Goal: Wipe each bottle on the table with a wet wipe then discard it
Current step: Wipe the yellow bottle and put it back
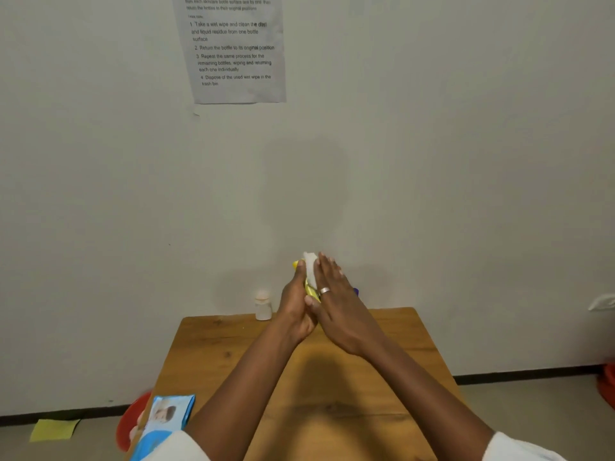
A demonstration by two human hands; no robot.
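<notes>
A yellow bottle [309, 289] is held up above the far edge of the wooden table [233, 354], mostly hidden between my two hands. My left hand [297, 306] grips it from the left. My right hand [336, 304], with a ring on one finger, presses a white wet wipe [310, 266] flat against the bottle's right side. A small white bottle [263, 306] with a pale cap stands upright at the table's far edge, just left of my left hand. A bit of a blue object [355, 291] shows behind my right hand.
A blue pack of wet wipes [163, 424] lies at the table's near left corner. A red bin [131, 420] sits on the floor left of the table. Another red object [607, 384] is at the right edge. A yellow sheet [55, 429] lies on the floor. The wall stands directly behind the table.
</notes>
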